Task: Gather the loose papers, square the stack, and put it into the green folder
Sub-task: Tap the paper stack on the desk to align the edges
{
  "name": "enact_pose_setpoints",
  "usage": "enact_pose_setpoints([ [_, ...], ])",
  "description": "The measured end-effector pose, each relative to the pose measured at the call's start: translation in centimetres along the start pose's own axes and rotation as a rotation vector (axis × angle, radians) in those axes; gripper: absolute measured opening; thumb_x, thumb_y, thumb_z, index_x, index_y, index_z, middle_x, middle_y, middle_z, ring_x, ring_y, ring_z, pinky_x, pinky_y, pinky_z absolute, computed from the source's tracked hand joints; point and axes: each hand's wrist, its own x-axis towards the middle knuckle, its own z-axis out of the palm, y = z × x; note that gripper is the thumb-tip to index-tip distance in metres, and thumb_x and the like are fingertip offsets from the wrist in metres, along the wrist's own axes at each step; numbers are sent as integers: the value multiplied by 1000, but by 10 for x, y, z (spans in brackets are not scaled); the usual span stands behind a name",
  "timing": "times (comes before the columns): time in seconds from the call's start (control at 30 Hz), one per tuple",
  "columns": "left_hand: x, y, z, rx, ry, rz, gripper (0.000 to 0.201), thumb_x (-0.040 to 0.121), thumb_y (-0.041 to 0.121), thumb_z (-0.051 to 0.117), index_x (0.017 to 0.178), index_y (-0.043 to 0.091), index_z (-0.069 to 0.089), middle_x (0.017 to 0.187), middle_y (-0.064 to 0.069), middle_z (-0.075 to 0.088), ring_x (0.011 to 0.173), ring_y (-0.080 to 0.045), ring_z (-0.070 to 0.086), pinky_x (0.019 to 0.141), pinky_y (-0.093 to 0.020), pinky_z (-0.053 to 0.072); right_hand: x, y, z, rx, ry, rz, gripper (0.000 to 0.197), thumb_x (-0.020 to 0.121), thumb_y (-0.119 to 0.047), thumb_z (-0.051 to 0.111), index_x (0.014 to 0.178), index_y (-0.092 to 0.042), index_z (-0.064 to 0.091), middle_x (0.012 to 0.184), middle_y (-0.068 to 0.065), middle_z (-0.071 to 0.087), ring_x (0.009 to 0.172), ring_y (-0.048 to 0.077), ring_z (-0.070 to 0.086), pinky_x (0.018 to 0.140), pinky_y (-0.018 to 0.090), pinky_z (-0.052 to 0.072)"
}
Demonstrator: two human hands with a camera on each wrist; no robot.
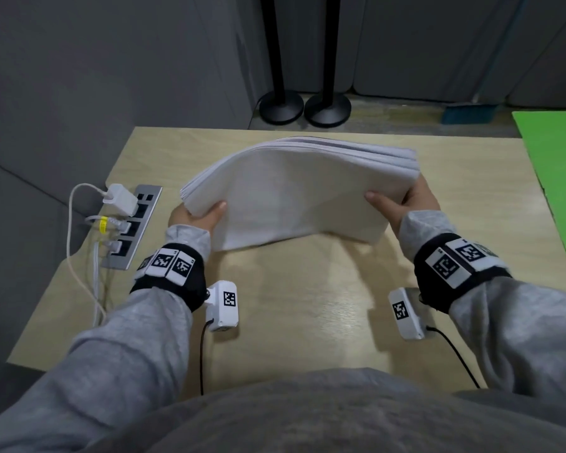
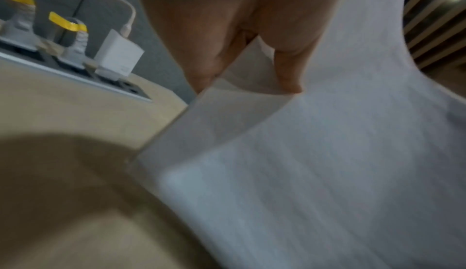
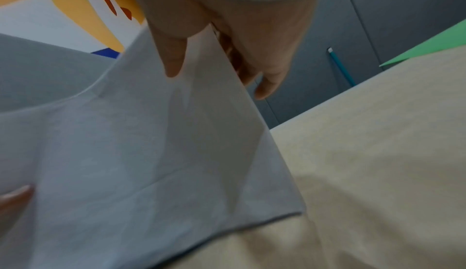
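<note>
A thick stack of white papers (image 1: 291, 191) is held between both hands above the middle of the wooden table (image 1: 307, 305), bowed upward, its near edge touching the tabletop. My left hand (image 1: 198, 217) grips the stack's left edge, thumb on the near face. My right hand (image 1: 402, 204) grips the right edge the same way. In the left wrist view the thumb (image 2: 287, 70) presses on the paper stack (image 2: 327, 163). The right wrist view shows the right thumb (image 3: 174, 54) on the near sheet (image 3: 151, 153) and the fingers behind. The green folder (image 1: 559, 178) lies flat at the table's right edge.
A power strip (image 1: 133, 223) with a white charger (image 1: 120, 199) and cables sits at the table's left edge. Two black stand bases (image 1: 304, 107) stand on the floor behind the table. A teal broom (image 1: 471, 114) leans at the back right. Grey panels surround the table.
</note>
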Motion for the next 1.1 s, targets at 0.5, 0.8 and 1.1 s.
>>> enact_pose_setpoints([
  [0.5, -45, 114, -24, 806, -96, 1124, 20, 78, 14, 58, 86, 28, 69, 78, 4, 64, 72, -18, 49, 66, -26, 30, -36, -93, 20, -382, -143, -847, 50, 76, -25, 67, 125, -18, 57, 133, 2, 54, 120, 15, 50, 97, 24, 42],
  [0.8, -41, 103, -46, 482, 40, 934, 32, 73, 39, 70, 99, 23, 60, 95, 0, 65, 90, -23, 58, 78, -35, 48, -44, -95, 3, 144, -96, -485, 23, 87, -23, 66, 97, -44, 65, 71, -33, 63, 69, -21, 57, 65, 1, 41],
  [1.1, -49, 106, -42, -110, -74, 797, 29, 70, 21, 76, 73, 38, 54, 67, 20, 60, 61, 4, 52, 59, -17, 46, -34, -79, -6, 345, -20, -213, 9, 83, -24, 70, 75, -28, 68, 68, -12, 70, 67, 7, 65, 67, 26, 54],
])
